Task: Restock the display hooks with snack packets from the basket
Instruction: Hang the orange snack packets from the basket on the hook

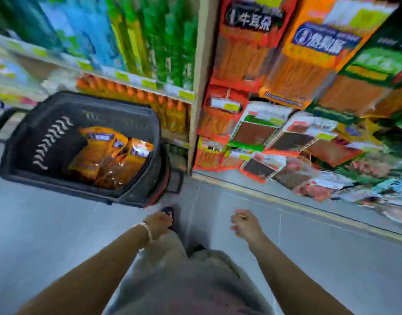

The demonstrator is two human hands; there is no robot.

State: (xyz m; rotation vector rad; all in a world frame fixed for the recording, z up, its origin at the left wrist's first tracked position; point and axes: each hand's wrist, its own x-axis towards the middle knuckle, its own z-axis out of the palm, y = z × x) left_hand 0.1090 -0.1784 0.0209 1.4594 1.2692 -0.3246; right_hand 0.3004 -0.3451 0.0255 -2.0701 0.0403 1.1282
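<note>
Shelving fills the upper left of the frame, with green and blue goods (136,35) above a row of orange bottles (136,93); all of it is smeared by motion blur. Below that, at centre left, a dark shopping basket (20,142) stands on the grey floor (47,223), and in its right half lie the orange snack packets (109,155), heaped and overlapping. Their long sides seem to run from the lower left toward the upper right of the frame, though the blur makes this only a guess.

Low in the middle, the left hand (159,221), with a pale band at its wrist, hangs just below the basket's near right corner. Its fingers are curled loosely inward and hold nothing that I can see; how tightly they are bent cannot be told. The packets lie up and to the left of it, over the basket's rim, so this is the nearer hand for the next pick.

To its right the right hand (245,223) is half closed, fingers bent, apparently empty; a small pale glint by the knuckles is too blurred to name. It is well apart from the basket.

Filling the upper right, the hook display (275,123) carries hanging packets in orange, red and green, the hooks themselves hidden behind them.
</note>
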